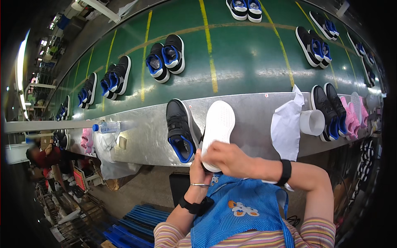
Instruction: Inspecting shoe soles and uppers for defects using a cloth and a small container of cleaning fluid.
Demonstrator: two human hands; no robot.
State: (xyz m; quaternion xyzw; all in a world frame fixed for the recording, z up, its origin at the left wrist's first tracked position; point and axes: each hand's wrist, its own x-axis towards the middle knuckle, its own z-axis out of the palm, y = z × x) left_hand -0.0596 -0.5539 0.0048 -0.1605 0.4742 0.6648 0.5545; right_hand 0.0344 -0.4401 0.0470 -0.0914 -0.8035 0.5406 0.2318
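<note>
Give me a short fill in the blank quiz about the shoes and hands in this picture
1. The shoe both hands grip is turned so its ____ sole faces up.
2. Beside it on the metal ledge lies a black shoe with a ____ lining.
3. The conveyor belt carrying the pairs of shoes is ____.
4. The right hand presses on the sole; the left hand holds the shoe's ____ end.

Missing words: white; blue; green; near
</note>
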